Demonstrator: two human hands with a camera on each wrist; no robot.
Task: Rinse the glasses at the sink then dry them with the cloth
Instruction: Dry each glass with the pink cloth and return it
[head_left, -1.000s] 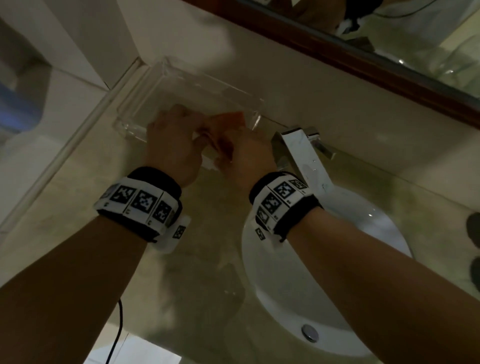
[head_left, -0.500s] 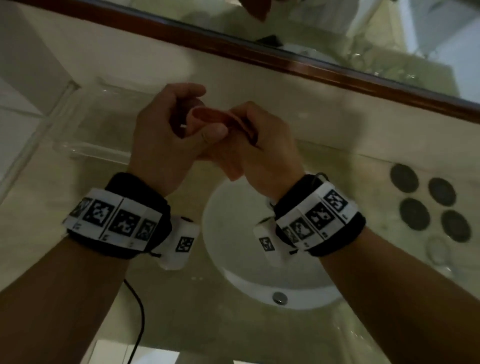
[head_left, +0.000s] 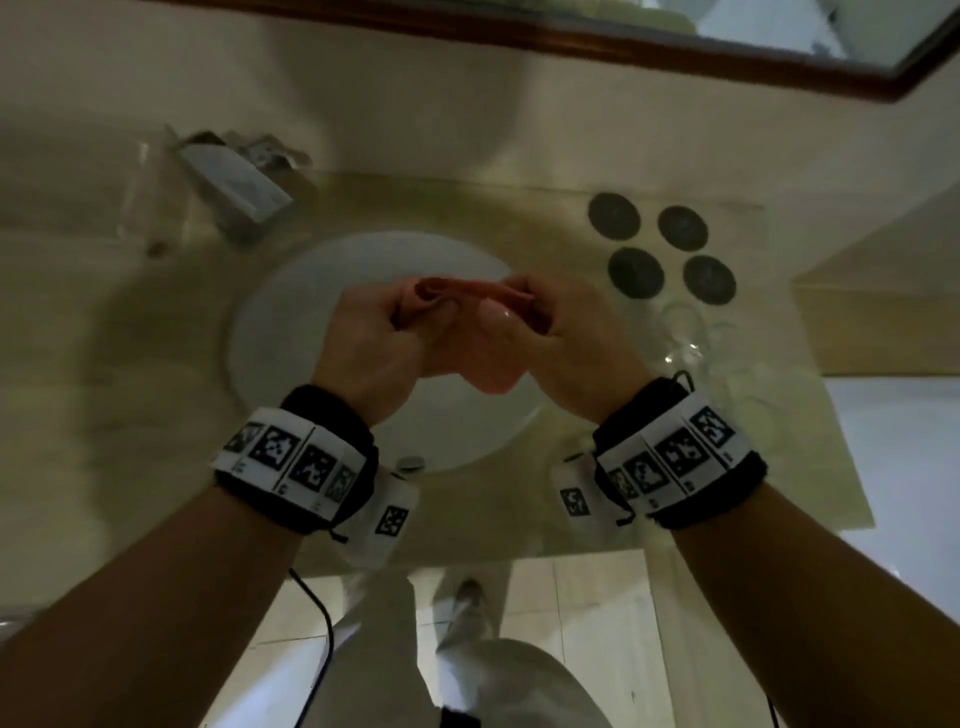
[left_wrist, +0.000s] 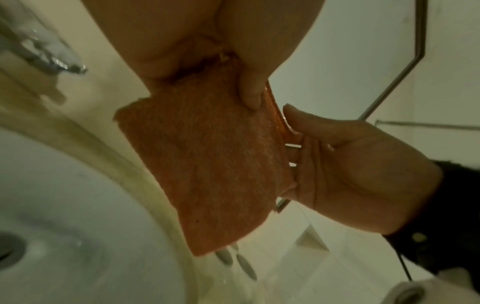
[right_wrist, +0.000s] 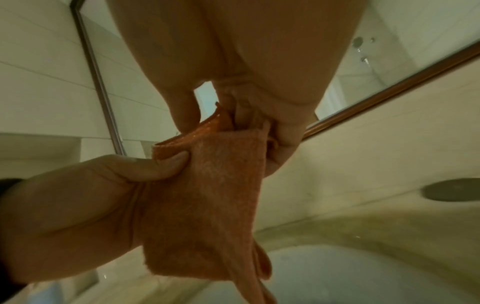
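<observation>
Both hands pinch orange cloth (head_left: 467, 296) over sink (head_left: 270, 332): L hand (head_left: 371, 348), R hand (head_left: 566, 338). Top edge runs L-R, rest hangs down.

Head looks down; wrists close, upward; share cloth (head_left: 467, 296).

No legible text, brand or number anywhere. Only signs: black-and-white square marker codes printed on the white wristbands (head_left: 291, 457) (head_left: 675, 452) of both arms; small characters beneath them too blurred to read.
</observation>
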